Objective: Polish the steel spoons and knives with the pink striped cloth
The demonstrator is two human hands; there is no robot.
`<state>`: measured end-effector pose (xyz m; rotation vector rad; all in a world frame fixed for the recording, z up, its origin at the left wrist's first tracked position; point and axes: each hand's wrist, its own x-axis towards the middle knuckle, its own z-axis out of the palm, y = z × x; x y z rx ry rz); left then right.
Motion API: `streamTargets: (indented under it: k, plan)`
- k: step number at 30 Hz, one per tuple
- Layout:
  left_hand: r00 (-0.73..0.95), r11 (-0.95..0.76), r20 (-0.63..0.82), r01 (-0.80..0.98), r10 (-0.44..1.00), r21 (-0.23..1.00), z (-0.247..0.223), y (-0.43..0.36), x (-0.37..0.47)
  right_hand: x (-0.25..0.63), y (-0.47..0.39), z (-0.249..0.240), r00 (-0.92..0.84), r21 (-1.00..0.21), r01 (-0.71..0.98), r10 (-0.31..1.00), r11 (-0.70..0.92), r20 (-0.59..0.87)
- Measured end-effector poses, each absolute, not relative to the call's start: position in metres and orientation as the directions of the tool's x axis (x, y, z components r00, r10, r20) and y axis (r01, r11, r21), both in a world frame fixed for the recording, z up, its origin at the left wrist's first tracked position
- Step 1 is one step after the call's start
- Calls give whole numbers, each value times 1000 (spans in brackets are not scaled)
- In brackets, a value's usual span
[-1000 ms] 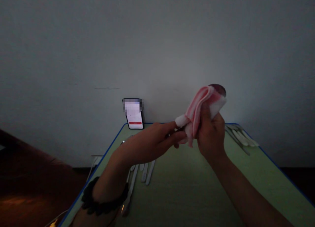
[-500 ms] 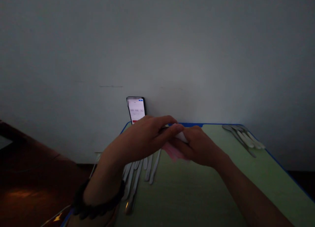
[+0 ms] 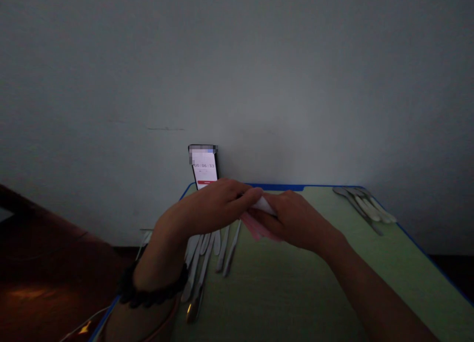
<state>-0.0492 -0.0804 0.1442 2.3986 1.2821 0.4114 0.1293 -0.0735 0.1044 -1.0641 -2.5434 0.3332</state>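
Note:
Above the table's middle, both of my hands meet. My left hand (image 3: 218,206) is closed, thumb pressed toward the fingers; what it grips is mostly covered. My right hand (image 3: 299,221) is wrapped round a pink and white cloth (image 3: 255,228), whose pink edge hangs below the fingers. A white piece (image 3: 267,205) shows between the hands; I cannot tell whether it is part of the cloth or a handle. Under my left wrist several metal pieces of cutlery (image 3: 203,268) lie side by side, their far ends hidden by the hand.
Against the wall leans a phone (image 3: 205,171) with a running timer. Several spoons or forks with pale handles (image 3: 366,203) lie at the table's far right corner. The green table (image 3: 296,292) has a blue edge. A white cable (image 3: 83,324) runs at the lower left.
Both hands have shifted slightly left, the left thumb moving away from the right hand, so more of the white piece shows. The cutlery lies as before.

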Motion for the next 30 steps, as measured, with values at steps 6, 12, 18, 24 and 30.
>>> streamTargets:
  k: [6, 12, 18, 24, 30]
  plan:
    - [540, -498, 34, 747, 841, 441, 138, -76, -51, 137, -72, 107, -672, -332, 657, 725, 677, 151]
    - [534, -436, -29, 720, 845, 540, 136, -70, -46, 140, -71, 110, -695, -287, 662, 711, 692, 110]
    - [547, -420, -33, 678, 836, 603, 131, -63, -53, 142, -72, 113, -713, -387, 625, 697, 678, 70]
    - [541, -366, -17, 593, 841, 717, 133, -59, -73, 171, -70, 132, -754, -627, 545, 653, 556, -77]
    - [576, -500, 113, 575, 809, 647, 137, -64, -63, 190, -70, 142, -763, -678, 548, 625, 491, -165]
